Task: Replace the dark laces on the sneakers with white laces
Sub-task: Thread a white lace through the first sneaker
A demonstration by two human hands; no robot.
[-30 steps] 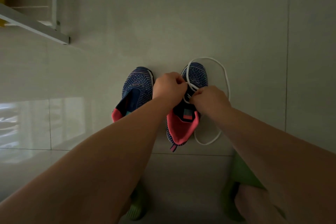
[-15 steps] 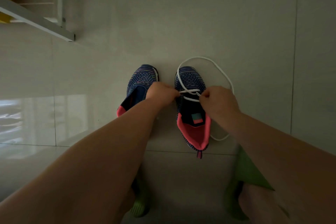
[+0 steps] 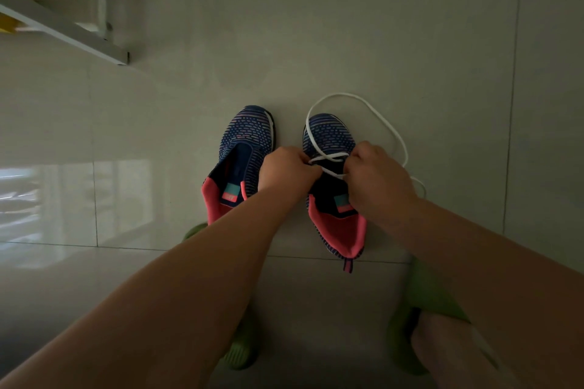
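1. Dim light; fingertips hidden behind knuckles, eyelets hard to make out.
2. Right sneaker [image 3: 331,186] on floor [image 3: 379,41], toe pointing away, beside left sneaker [image 3: 243,161].
3. Left hand [image 3: 286,167] and right hand [image 3: 379,177] each pinch white lace [image 3: 328,157] over the right sneaker's midfoot; lace loops off past the toe.

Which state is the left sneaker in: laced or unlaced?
Unlaced. The left sneaker shows a bare, open throat with no lace across it; the white lace runs only over the right sneaker.
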